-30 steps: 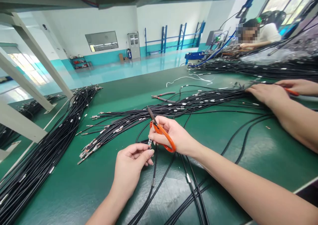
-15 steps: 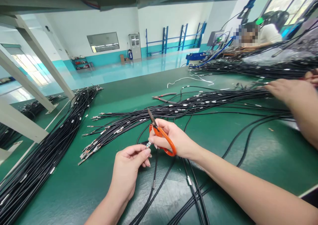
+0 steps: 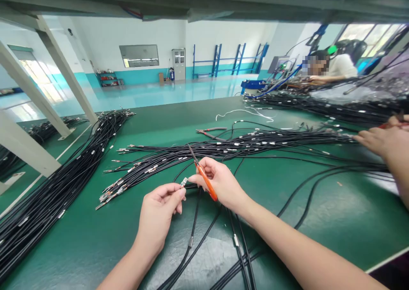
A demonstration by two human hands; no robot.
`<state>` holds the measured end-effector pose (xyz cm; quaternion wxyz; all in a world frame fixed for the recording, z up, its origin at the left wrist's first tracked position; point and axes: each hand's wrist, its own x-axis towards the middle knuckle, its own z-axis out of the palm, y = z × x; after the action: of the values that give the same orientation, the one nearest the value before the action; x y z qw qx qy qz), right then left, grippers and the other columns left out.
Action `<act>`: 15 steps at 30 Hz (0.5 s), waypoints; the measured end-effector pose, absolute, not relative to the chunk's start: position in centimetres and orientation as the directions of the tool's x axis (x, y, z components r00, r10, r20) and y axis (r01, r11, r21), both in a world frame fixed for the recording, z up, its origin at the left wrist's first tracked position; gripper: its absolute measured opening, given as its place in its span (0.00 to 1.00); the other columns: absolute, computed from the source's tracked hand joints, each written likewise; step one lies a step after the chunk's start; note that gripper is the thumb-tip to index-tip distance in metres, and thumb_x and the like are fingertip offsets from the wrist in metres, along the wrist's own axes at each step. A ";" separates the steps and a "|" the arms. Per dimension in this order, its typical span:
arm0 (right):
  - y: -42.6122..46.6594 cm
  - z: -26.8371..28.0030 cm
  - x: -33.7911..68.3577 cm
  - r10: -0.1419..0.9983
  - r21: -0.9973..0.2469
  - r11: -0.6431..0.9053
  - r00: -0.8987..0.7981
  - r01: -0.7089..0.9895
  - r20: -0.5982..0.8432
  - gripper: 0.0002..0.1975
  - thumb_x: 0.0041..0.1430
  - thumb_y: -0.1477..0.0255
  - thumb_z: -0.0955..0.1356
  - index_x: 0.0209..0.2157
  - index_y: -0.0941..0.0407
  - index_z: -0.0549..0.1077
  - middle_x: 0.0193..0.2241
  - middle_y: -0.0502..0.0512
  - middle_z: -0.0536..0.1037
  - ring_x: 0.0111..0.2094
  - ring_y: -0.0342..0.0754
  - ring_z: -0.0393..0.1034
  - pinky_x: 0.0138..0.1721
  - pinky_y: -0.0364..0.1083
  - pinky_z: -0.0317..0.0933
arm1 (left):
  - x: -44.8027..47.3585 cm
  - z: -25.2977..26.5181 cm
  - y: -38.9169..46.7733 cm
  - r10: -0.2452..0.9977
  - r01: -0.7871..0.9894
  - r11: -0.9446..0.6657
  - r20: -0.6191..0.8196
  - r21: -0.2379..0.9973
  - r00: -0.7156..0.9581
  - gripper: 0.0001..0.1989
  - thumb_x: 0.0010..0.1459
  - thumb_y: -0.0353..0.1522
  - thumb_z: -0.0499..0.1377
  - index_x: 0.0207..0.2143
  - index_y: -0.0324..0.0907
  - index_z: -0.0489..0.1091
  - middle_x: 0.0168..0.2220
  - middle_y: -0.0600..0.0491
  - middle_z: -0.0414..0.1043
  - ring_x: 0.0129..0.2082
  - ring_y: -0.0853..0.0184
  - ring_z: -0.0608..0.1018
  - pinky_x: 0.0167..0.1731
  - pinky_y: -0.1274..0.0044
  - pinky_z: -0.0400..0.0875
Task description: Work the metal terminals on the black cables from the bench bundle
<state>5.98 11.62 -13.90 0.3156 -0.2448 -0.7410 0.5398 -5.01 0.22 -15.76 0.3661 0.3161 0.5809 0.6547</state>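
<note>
"What fills the view from where we stand?"

"A broad green surface (image 3: 108, 251). I'll place everything by the middle bundle (image 3: 211, 148), black cables lying crosswise on it with metal-tipped ends at the left. To the left of that landmark slants a thicker bundle (image 3: 68, 179) of black cables, some marked with pale bands."

"And on the middle bundle's near side?"

"Loose black cables (image 3: 177, 269), a couple of them fitted with silver sleeves, trail toward the person."

"Where are the person's hands?"

"Both are on the near side of the middle bundle, close together. The right hand (image 3: 220, 179) grips orange-handled scissors (image 3: 206, 181); the left hand (image 3: 159, 209) pinches a small metal connector (image 3: 184, 181) between thumb and forefinger."

"Which way do the scissors point?"

"Up and away, their dark tips seen against the middle bundle."

"Anything smaller?"

"Pliers (image 3: 202, 131) with grey-and-red handles spread apart, lying just beyond the middle bundle."

"And the smallest?"

"That connector, on the middle bundle's near side, right beside the right thumb. Whether the thumb touches it, I can't tell."
</note>
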 end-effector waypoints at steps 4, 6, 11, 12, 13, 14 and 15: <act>13.7 -15.0 6.5 0.704 -0.772 0.573 -0.648 0.276 0.292 0.07 0.52 0.69 0.67 0.28 0.56 0.64 0.24 0.47 0.69 0.25 0.41 0.62 0.28 0.41 0.58 | -6.1 -15.6 0.3 0.829 -0.071 -0.152 0.088 0.986 -0.552 0.10 0.52 0.37 0.59 0.30 0.38 0.69 0.21 0.57 0.67 0.17 0.77 0.63 0.18 0.82 0.57; 14.6 -15.0 6.8 0.668 -0.625 0.675 -0.685 0.392 0.292 0.05 0.53 0.74 0.64 0.34 0.56 0.67 0.31 0.52 0.72 0.32 0.45 0.66 0.36 0.44 0.60 | -6.8 -15.5 0.3 0.819 -0.061 -0.193 0.127 0.979 -0.559 0.10 0.52 0.37 0.58 0.28 0.38 0.69 0.20 0.57 0.65 0.16 0.77 0.61 0.19 0.82 0.55; 15.4 -14.4 6.3 0.599 -0.413 0.782 -0.746 0.466 0.293 0.16 0.49 0.84 0.62 0.39 0.57 0.71 0.39 0.58 0.71 0.43 0.50 0.64 0.46 0.48 0.57 | -7.9 -15.2 0.2 0.821 -0.120 -0.212 0.110 0.970 -0.560 0.13 0.50 0.40 0.60 0.26 0.37 0.69 0.19 0.58 0.62 0.17 0.76 0.58 0.19 0.81 0.52; 15.4 -14.3 6.0 0.586 -0.385 0.795 -0.758 0.469 0.287 0.16 0.49 0.85 0.62 0.37 0.57 0.72 0.38 0.58 0.70 0.43 0.50 0.64 0.45 0.47 0.57 | -8.0 -15.1 0.2 0.826 -0.139 -0.205 0.095 0.969 -0.555 0.14 0.49 0.41 0.61 0.26 0.37 0.69 0.19 0.58 0.61 0.17 0.76 0.58 0.19 0.81 0.51; 15.5 -14.3 5.7 0.577 -0.363 0.803 -0.767 0.472 0.279 0.16 0.48 0.85 0.62 0.36 0.57 0.73 0.38 0.58 0.70 0.43 0.49 0.64 0.44 0.46 0.57 | -8.0 -15.1 0.2 0.831 -0.156 -0.200 0.083 0.967 -0.550 0.15 0.48 0.41 0.61 0.26 0.37 0.69 0.19 0.58 0.61 0.17 0.76 0.57 0.18 0.81 0.50; 15.6 -14.3 5.3 0.573 -0.347 0.808 -0.774 0.477 0.270 0.16 0.47 0.86 0.63 0.35 0.57 0.74 0.37 0.57 0.70 0.42 0.49 0.64 0.43 0.45 0.58 | -8.0 -15.0 0.2 0.835 -0.169 -0.200 0.077 0.965 -0.545 0.15 0.47 0.42 0.62 0.25 0.37 0.68 0.19 0.58 0.60 0.17 0.76 0.57 0.18 0.81 0.49; 15.8 -14.3 4.9 0.574 -0.336 0.808 -0.776 0.484 0.263 0.15 0.47 0.86 0.63 0.35 0.57 0.74 0.35 0.57 0.70 0.40 0.49 0.65 0.41 0.44 0.59 | -8.0 -15.0 0.1 0.837 -0.179 -0.202 0.075 0.963 -0.542 0.16 0.46 0.42 0.62 0.25 0.37 0.68 0.19 0.58 0.60 0.17 0.76 0.56 0.18 0.81 0.48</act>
<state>4.91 15.80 -14.27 0.1787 -0.2833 -0.9338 0.1257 -7.99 0.14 -15.03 0.3587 0.3166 0.5199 0.7077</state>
